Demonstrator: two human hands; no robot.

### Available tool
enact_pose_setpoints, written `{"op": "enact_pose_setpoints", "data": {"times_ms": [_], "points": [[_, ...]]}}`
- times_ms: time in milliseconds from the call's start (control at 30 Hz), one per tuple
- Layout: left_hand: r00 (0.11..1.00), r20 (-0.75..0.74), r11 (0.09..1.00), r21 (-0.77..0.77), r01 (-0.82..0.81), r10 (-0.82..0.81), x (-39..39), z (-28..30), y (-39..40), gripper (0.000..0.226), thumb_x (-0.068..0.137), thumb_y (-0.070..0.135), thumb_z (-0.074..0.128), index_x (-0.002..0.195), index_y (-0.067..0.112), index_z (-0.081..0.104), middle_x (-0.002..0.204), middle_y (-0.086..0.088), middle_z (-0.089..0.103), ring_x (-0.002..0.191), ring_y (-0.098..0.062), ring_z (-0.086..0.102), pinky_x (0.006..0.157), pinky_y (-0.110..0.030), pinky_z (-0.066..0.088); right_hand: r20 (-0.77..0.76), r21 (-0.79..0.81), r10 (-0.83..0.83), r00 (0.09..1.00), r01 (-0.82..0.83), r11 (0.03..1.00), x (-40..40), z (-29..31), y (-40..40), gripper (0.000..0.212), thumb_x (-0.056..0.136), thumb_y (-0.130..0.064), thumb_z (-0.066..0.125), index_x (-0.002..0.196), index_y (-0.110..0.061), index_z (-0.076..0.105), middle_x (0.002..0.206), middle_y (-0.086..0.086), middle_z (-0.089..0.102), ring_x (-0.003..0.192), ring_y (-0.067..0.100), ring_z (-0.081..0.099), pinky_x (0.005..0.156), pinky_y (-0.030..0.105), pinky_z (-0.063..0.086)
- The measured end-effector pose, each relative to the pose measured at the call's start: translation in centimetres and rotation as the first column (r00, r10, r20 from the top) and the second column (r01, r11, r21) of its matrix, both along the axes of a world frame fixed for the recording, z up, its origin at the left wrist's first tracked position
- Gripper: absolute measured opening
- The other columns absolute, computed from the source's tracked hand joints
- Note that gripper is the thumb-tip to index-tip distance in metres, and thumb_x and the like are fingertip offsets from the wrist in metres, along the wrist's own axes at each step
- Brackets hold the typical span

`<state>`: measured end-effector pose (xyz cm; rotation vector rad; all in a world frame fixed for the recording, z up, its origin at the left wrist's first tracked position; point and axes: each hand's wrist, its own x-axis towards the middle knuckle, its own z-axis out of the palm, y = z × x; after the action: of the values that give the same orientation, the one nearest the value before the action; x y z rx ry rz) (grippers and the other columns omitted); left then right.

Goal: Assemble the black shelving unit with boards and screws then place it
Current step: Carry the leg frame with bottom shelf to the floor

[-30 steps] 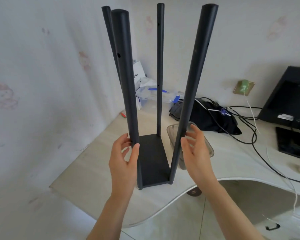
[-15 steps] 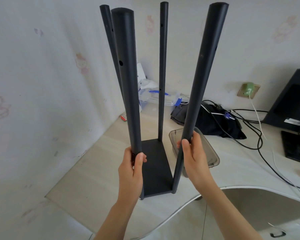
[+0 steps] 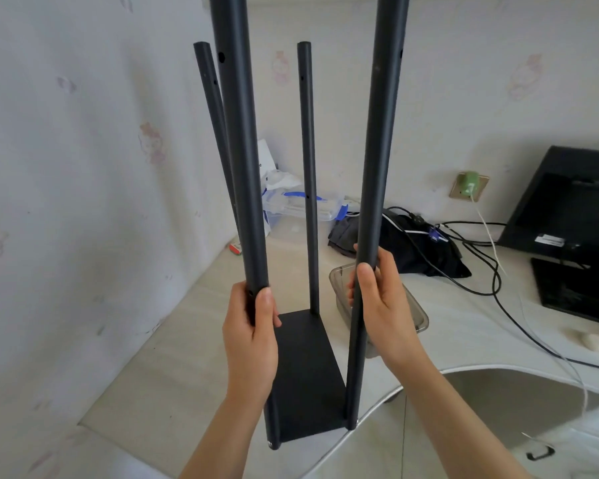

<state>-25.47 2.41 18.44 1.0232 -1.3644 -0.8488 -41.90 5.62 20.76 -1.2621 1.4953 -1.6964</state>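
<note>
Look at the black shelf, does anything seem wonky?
Yes. The shelving unit has only its bottom board, and its front right pole leans outward. The left hand and right hand grip the front poles.

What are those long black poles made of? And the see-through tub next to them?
The poles look like metal tubes with a matte black coating: smooth, round, with small drilled holes and only a soft sheen. It could be painted steel, though that is a guess. The tub looks like clear, grey-tinted plastic: you can see through its wall, and the rim is rounded.
</note>
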Motion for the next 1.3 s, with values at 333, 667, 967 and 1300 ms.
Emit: {"op": "enact_pose_setpoints", "data": {"times_ms": [333, 667, 967, 1300], "points": [[0.990, -0.115, 0.996, -0.001, 0.087, -0.087, 3.5, 1.8, 1.7, 0.037, 0.092, 0.053, 0.047, 0.085, 0.018, 0.054, 0.063, -0.011, 0.048, 0.052, -0.027, 0.044, 0.048, -0.031, 0.042, -0.002, -0.068, -0.113, 0.994, 0.112, 0.991, 4.7, 1.2, 3.3, 0.023, 0.104, -0.022, 0.039, 0.106, -0.039, 0.054, 0.071, 0.002, 0.052, 0.060, 0.015, 0.047, 0.060, 0.019, 0.044], [0.955, -0.131, 0.963, 0.007, 0.271, -0.268, 7.3, 2.9, 6.0, 0.037, 0.092, 0.049, 0.050, 0.086, 0.013, 0.055, 0.064, -0.014, 0.049, 0.056, -0.037, 0.045, 0.050, -0.043, 0.041, 0.005, -0.085, -0.352, 0.936, 0.351, 0.933, 9.8, 1.7, 10.7, 0.017, 0.103, -0.022, 0.040, 0.109, -0.030, 0.054, 0.069, 0.013, 0.048, 0.058, 0.020, 0.044, 0.054, 0.026, 0.042], [0.896, -0.159, 0.907, -0.001, 0.420, -0.415, 5.9, 3.8, 13.0, 0.035, 0.095, 0.042, 0.052, 0.083, 0.009, 0.054, 0.061, -0.014, 0.048, 0.050, -0.026, 0.044, 0.046, -0.037, 0.038, 0.044, -0.092, -0.500, 0.865, 0.502, 0.860, 9.7, 2.6, 19.8, 0.013, 0.100, -0.028, 0.044, 0.104, -0.032, 0.056, 0.065, 0.003, 0.050, 0.055, 0.021, 0.043, 0.050, 0.029, 0.039], [0.775, -0.131, 0.782, -0.007, 0.624, -0.619, -0.3, 2.7, 24.8, 0.038, 0.093, 0.049, 0.052, 0.080, 0.013, 0.056, 0.058, -0.006, 0.048, 0.049, -0.020, 0.044, 0.045, -0.028, 0.037, 0.078, -0.073, -0.684, 0.725, 0.689, 0.721, 6.9, 1.7, 35.3, 0.015, 0.103, -0.024, 0.043, 0.113, -0.026, 0.054, 0.067, 0.007, 0.050, 0.058, 0.028, 0.043, 0.057, 0.044, 0.041]]}}
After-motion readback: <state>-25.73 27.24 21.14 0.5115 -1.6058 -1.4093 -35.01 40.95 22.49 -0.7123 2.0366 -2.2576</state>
